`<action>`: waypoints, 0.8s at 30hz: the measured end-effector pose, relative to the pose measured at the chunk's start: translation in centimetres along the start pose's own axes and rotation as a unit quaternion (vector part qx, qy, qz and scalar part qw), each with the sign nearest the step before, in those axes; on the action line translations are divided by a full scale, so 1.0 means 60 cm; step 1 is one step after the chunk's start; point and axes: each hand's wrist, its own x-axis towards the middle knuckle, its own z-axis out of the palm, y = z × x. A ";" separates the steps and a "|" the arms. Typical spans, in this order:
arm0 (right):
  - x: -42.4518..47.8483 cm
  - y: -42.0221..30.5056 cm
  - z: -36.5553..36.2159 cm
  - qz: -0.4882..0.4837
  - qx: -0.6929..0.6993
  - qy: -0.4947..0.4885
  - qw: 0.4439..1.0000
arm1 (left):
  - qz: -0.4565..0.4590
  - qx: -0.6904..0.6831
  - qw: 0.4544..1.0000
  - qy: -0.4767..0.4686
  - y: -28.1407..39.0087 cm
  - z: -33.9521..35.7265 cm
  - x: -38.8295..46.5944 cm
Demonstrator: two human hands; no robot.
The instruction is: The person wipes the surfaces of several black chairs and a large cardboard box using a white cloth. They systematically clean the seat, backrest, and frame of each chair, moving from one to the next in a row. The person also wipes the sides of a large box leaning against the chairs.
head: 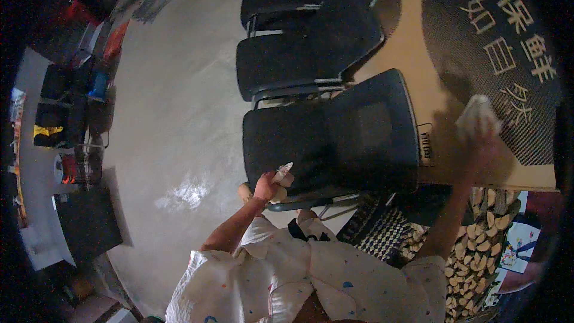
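In front of me stands a black chair (287, 139) with a metal frame. My left hand (267, 186) is above the chair's near left edge, closed on a whitish crumpled item (285, 176) that looks like tissue or cloth. Out to the right, my right hand (486, 132) is blurred and presses a white cloth (477, 116) at the edge between the tan surface and a large dark panel (489, 54) bearing big characters. A tan cardboard-like sheet (412, 27) lies behind the chair backs, under the panel.
More black chairs (273, 63) stand in a row beyond the nearest one. Stacked firewood (475, 251) and a checked woven mat (381, 231) are at the lower right. Along the left side are a black box-like cabinet (89, 224), a round tin (65, 168) and dark chairs (58, 80).
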 end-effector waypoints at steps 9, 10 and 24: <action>-0.445 -0.552 -0.089 0.057 0.503 -0.244 0.827 | -0.192 -0.003 0.981 -0.029 -0.315 -0.272 -0.153; -0.466 -0.630 -0.126 0.025 0.556 -0.255 0.791 | -0.237 -0.156 0.957 0.053 -0.392 -0.331 -0.191; -0.643 -0.719 -0.087 0.182 0.405 -0.554 0.704 | -0.476 -0.158 0.850 0.161 -0.521 -0.426 -0.473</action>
